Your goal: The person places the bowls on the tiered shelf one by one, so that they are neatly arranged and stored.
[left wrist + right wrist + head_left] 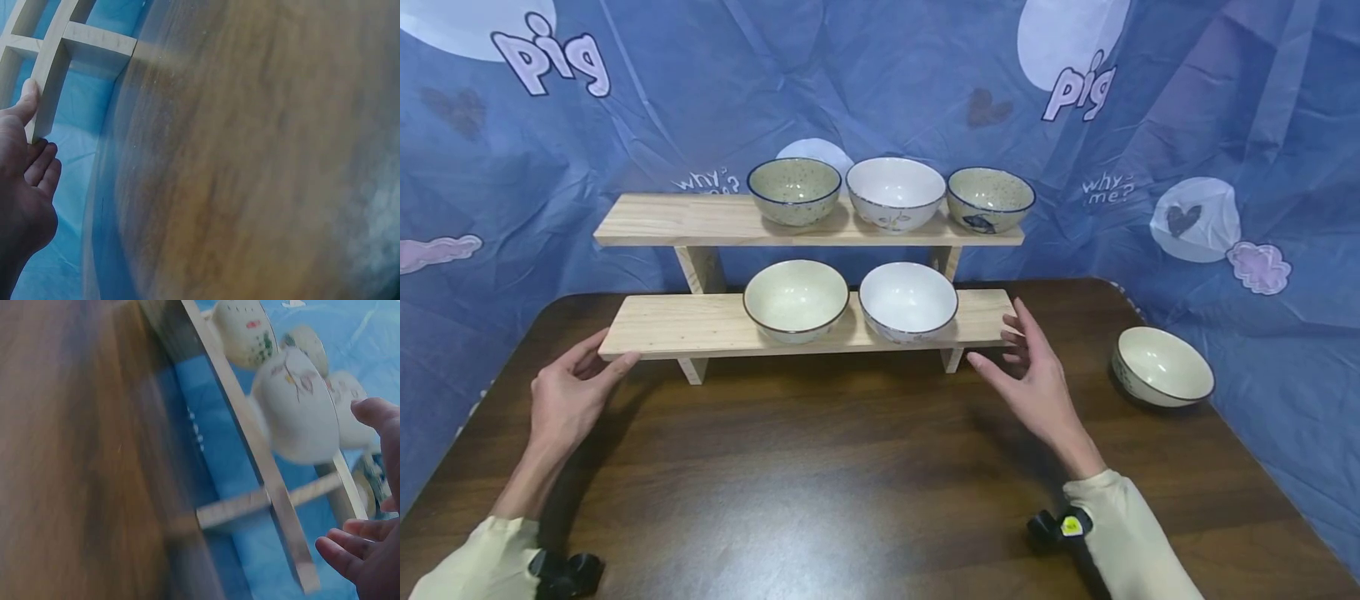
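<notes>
A two-tier wooden shelf (655,325) stands on the table. My left hand (568,396) grips the left end of its lower board, thumb along the front edge and fingers round the end, as the left wrist view also shows. Beside the right end of that board is my right hand (1037,387), fingers spread and holding nothing. On the lower board sit a cream bowl (796,304) and a white bowl (908,304). The upper board carries a speckled green bowl (793,192), a white flowered bowl (895,196) and a smaller speckled bowl (990,200) with a blue fish.
Another cream bowl (1161,367) stands alone near the right edge of the dark wooden table (850,467). A blue printed cloth (880,83) hangs behind the table and down both sides.
</notes>
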### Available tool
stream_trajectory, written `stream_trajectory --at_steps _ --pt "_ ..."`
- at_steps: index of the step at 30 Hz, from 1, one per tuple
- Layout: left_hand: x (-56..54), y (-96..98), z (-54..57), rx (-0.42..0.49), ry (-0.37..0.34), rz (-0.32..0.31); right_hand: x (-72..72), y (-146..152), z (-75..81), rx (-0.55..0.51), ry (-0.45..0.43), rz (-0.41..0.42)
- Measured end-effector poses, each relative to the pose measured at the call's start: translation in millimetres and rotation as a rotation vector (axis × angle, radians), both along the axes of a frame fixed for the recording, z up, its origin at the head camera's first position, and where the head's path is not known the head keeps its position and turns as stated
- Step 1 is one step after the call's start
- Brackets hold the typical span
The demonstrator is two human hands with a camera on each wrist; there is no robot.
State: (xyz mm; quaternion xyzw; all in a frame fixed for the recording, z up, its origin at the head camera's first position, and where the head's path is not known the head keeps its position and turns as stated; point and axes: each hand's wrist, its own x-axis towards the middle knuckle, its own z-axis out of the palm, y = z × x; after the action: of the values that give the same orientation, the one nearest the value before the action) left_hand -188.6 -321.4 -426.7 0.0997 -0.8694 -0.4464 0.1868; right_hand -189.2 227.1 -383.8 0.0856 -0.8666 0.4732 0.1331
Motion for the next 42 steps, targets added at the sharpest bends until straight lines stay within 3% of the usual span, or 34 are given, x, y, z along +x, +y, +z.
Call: stream_trajectory --at_steps 9,18,27,33,42 --pt "-0.2 0.4 -0.6 0.013 0.016 0.000 24.7 51.0 -15.5 0.061 -0.029 -0.156" --pt "0.4 -1.2 -0.2 0.006 0.012 0.002 46.2 108.2 -21.3 0.152 -0.087 -0.320" --pt "0.6 1.3 -0.6 0.016 0.023 -0.006 64.0 152.6 -29.7 0.208 -0.197 -0.472" --pt "-0.4 1.4 -0.5 0.033 0.027 -0.012 64.7 171.2 -35.6 0.223 -0.204 -0.521" --pt "0.2 1.9 -0.6 0.036 0.026 -0.005 54.1 186.3 -40.7 0.232 -0.243 -0.528"
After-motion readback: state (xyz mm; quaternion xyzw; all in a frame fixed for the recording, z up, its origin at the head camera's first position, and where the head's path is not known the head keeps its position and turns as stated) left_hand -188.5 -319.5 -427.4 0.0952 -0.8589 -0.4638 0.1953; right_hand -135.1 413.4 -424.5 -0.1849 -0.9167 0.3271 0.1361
